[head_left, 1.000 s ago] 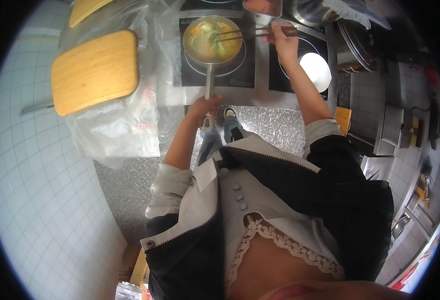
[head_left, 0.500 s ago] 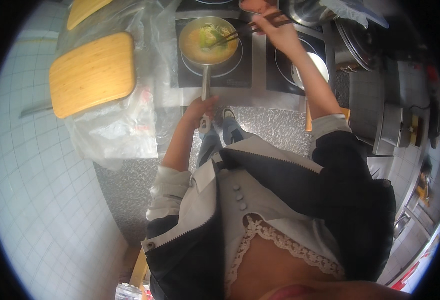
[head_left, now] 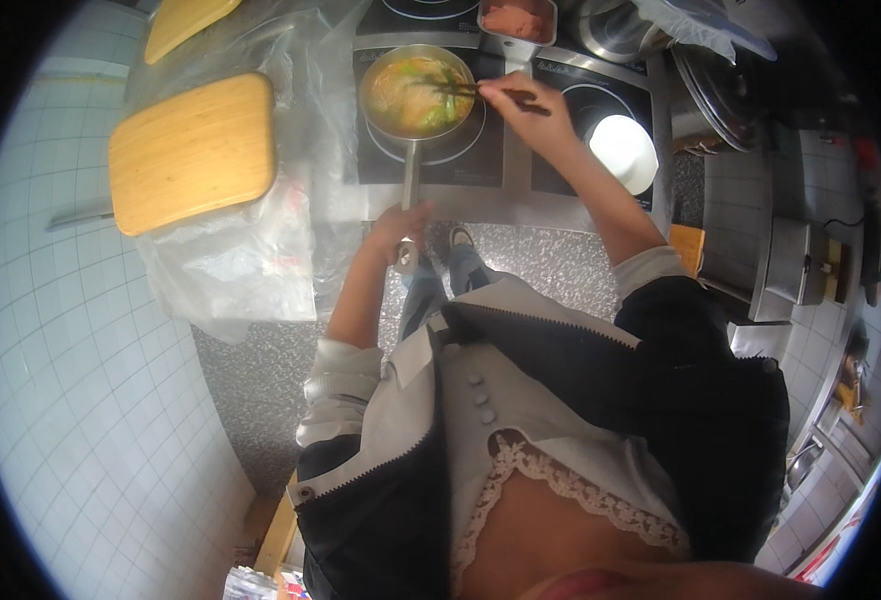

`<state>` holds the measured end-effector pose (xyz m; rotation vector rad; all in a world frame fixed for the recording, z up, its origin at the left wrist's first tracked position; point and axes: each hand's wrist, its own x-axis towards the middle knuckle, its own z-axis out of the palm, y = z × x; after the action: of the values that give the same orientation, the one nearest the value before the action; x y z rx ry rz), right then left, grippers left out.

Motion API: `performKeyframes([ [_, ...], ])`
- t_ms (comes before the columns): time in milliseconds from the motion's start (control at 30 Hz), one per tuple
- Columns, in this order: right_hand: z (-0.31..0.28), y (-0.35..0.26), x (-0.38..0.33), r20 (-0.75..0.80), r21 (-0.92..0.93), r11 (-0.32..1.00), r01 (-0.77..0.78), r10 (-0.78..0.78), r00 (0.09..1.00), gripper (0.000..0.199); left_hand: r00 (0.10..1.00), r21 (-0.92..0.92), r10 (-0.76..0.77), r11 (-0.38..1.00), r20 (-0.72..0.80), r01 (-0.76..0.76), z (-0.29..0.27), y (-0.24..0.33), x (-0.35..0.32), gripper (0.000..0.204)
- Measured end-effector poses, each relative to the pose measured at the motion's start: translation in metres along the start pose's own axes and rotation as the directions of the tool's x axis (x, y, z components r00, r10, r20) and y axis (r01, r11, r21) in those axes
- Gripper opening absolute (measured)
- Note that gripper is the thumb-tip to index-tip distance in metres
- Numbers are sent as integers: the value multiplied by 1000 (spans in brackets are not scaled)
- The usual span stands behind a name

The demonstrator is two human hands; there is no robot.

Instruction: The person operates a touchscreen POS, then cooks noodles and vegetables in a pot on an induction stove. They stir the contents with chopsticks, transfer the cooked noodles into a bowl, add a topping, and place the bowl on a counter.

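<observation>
The right hand [head_left: 520, 102] has its fingers pinched together around a pair of dark chopsticks [head_left: 470, 90], knuckles up, the sticks running out from the fingertips toward the person's left and dipping into the saucepan [head_left: 418, 92]. Their tips lie in the yellow-orange food [head_left: 405, 95] that fills the pan (some green pieces show near the tips). The right forearm stretches back from that hand in a straight diagonal to a rolled pale cuff and a dark sleeve.

The left hand [head_left: 400, 228] is curled closed around the end of the pan's long metal handle [head_left: 411, 190], which runs straight from its fingers up to the pan's rim. The left forearm is bent in close to the body, elbow tucked, with its cuff pushed up.

The saucepan sits on the left ring of a black hob [head_left: 500, 150]. Just beyond the right hand's knuckles, a white round dish [head_left: 623, 150] rests on the right ring, and a rectangular tray of reddish food [head_left: 517, 18] lies past the chopsticks. To the left of the left hand, a wooden cutting board [head_left: 192, 150] lies on crumpled clear plastic [head_left: 230, 265], well apart from the pan. Below the left hand, a shoe [head_left: 460, 240] shows on the speckled floor.
</observation>
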<state>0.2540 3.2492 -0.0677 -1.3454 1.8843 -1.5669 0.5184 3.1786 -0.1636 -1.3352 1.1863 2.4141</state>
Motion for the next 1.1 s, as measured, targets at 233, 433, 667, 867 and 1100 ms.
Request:
performKeyframes([
  [233, 14, 21, 16, -75, -200, 978, 62, -79, 994, 15, 1000, -6, -17, 1000, 22, 17, 2, 4, -2, 23],
  [433, 12, 18, 25, -51, 158, 968, -194, 204, 978, 26, 999, -40, -1, 999, 42, 3, 2, 1, -1, 25],
  [667, -21, 2, -4, 251, -230, 950, 209, -149, 956, 14, 1000, -60, -13, 998, 24, 15, 5, 3, -4, 26],
  [867, 37, 46, -30, -106, -76, 993, 85, -93, 990, 12, 999, -80, -32, 996, -11, 31, 8, 2, -4, 25],
  [1100, 54, 94, -10, -445, 737, 662, -140, 631, 636, 13, 999, -57, -44, 997, -10, 44, 7, 5, -6, 26],
])
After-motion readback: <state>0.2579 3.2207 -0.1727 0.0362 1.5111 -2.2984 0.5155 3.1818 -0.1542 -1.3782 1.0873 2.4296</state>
